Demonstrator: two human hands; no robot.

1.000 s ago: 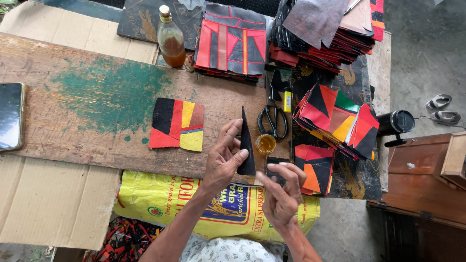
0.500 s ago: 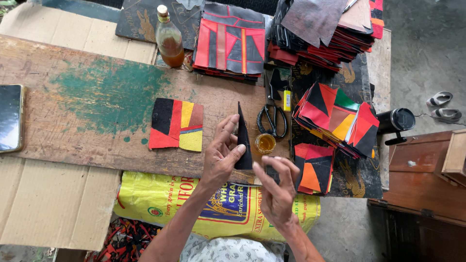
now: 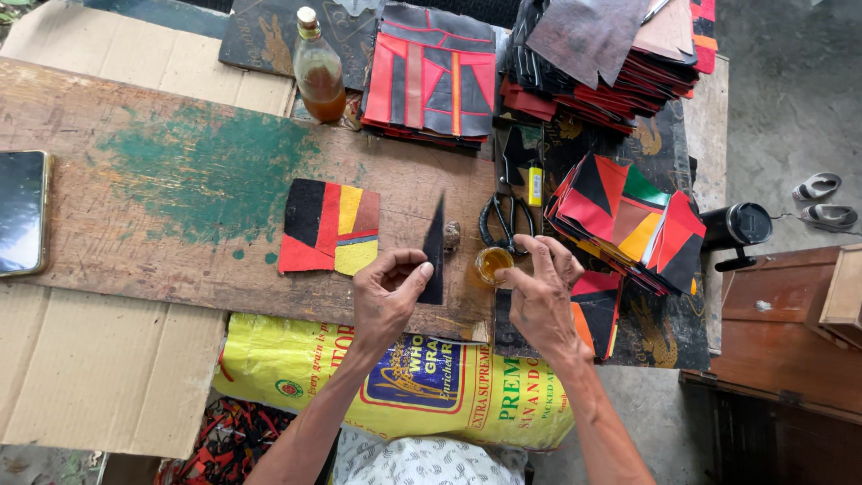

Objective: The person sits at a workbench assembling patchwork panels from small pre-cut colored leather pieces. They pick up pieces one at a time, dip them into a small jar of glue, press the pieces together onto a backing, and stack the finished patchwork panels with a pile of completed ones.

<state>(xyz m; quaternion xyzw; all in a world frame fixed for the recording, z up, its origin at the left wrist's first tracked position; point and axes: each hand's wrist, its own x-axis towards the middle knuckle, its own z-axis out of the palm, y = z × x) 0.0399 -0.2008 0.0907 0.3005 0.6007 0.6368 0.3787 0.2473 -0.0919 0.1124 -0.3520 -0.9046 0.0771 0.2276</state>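
While I look down from the head camera, my left hand [image 3: 388, 301] has its fingers pinched on a dark, narrow pointed strip [image 3: 435, 251], thumb on top near the wide lower end, the tip pointing away from me over the desk [image 3: 180, 260]. My right hand [image 3: 541, 296] sits just right of it, forefinger and thumb drawn narrow and reaching to the rim of a small open pot of amber liquid [image 3: 491, 265]; I cannot tell whether they touch it. Just left of the strip lies a patchwork square [image 3: 329, 227] of black, red, yellow and brown, flat on the wood beside a green paint stain [image 3: 206, 171]. Black-handled scissors [image 3: 499, 220] lie just beyond the pot. Right of those, a fanned stack of patchwork squares [image 3: 628, 220]. At the far edge stand an amber bottle [image 3: 318, 72] and another pile of red-and-grey squares [image 3: 431, 76]. A phone [image 3: 21, 211] lies at the far left.
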